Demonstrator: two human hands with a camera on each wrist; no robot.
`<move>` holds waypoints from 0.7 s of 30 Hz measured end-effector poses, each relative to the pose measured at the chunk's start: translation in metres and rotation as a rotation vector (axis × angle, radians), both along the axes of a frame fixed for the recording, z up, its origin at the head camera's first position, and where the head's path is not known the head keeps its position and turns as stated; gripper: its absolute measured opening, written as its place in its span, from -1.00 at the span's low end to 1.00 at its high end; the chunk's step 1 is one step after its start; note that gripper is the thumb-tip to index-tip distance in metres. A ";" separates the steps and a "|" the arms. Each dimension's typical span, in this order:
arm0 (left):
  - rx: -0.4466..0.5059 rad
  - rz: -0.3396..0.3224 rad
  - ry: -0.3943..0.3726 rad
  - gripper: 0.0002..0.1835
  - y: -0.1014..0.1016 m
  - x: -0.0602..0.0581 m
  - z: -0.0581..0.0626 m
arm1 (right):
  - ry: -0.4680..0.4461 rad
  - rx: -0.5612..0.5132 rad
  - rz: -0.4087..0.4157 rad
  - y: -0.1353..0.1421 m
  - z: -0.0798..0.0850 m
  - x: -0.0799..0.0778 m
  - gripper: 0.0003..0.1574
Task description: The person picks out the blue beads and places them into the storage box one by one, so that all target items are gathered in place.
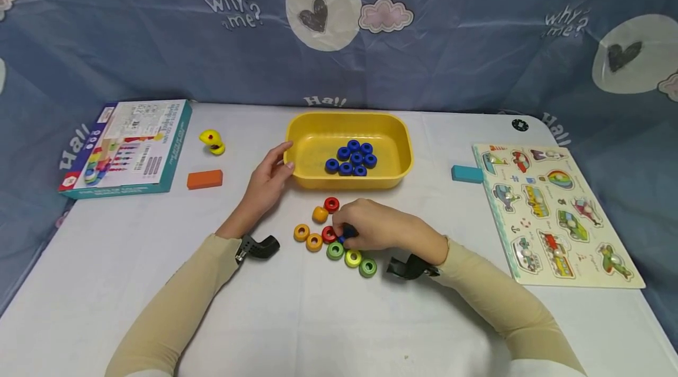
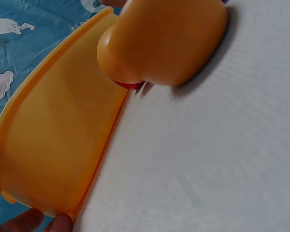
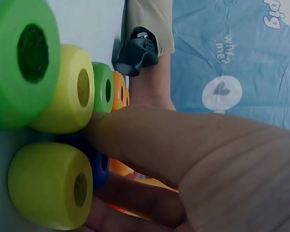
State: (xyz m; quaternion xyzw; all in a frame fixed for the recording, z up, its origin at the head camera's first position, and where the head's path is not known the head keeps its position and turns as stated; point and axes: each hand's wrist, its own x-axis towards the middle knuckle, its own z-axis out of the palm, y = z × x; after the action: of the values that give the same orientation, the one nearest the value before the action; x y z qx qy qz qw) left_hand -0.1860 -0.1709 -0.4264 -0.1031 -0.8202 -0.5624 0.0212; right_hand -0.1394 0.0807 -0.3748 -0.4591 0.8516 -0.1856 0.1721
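Note:
My left hand (image 1: 265, 184) holds the left end of a yellow plastic tray (image 1: 349, 183), thumb and fingers at its rim. Several blue beads (image 1: 356, 158) with holes lie inside the tray. In front of it, my right hand (image 1: 378, 224) pinches another blue bead (image 3: 102, 166) between thumb and fingers, low among loose beads on the table. Around that hand lie red beads (image 1: 331, 204), orange beads (image 1: 301, 232), green beads (image 1: 368, 267) and a yellow bead (image 1: 352, 258). A second yellow bead (image 3: 50, 186) appears in the right wrist view; the hand hides it from the head view.
At the left are a boxed toy set (image 1: 132, 144), a yellow toy piece (image 1: 213, 140) and an orange block (image 1: 205, 179). On the right, a blue block (image 1: 467, 174) sits by a wooden picture puzzle board (image 1: 505, 230). A blue printed cloth (image 1: 450, 65) hangs behind the white table.

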 end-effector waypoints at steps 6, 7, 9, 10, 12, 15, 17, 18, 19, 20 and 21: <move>0.005 0.001 -0.043 -0.47 0.005 0.007 0.016 | -0.013 -0.006 0.000 0.000 0.002 0.000 -0.85; 0.001 0.002 -0.049 -0.47 0.006 0.010 0.021 | -0.015 -0.008 0.000 0.001 0.002 -0.001 -0.86; -0.010 0.003 -0.054 -0.47 0.009 0.015 0.029 | -0.021 -0.022 0.000 0.002 0.004 -0.002 -0.87; -0.015 0.002 -0.052 -0.47 0.010 0.017 0.033 | -0.018 -0.035 0.000 0.003 0.006 -0.003 -0.88; -0.015 0.001 -0.051 -0.47 0.011 0.019 0.036 | -0.013 -0.069 -0.011 0.005 0.011 -0.005 -0.87; -0.017 -0.002 -0.045 -0.47 0.011 0.020 0.037 | 0.001 -0.143 -0.035 0.012 0.022 -0.010 -0.85; -0.013 -0.003 -0.047 -0.47 0.010 0.016 0.033 | 0.022 -0.192 -0.073 0.018 0.030 -0.015 -0.82; -0.012 -0.002 -0.048 -0.47 0.009 0.014 0.029 | 0.031 -0.218 -0.096 0.022 0.034 -0.019 -0.80; -0.010 0.000 -0.048 -0.46 0.007 0.011 0.024 | 0.044 -0.237 -0.127 0.026 0.038 -0.023 -0.79; -0.010 0.004 -0.047 -0.46 0.005 0.008 0.019 | 0.062 -0.253 -0.171 0.030 0.042 -0.029 -0.77; -0.011 0.008 -0.044 -0.46 0.003 0.006 0.015 | 0.089 -0.266 -0.226 0.033 0.045 -0.035 -0.76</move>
State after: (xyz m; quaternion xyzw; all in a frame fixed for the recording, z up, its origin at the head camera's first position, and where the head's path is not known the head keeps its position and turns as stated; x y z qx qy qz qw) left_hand -0.1804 -0.1677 -0.4118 -0.0875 -0.8239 -0.5600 0.0050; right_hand -0.1743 0.1136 -0.3301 -0.3871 0.8724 -0.2941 0.0503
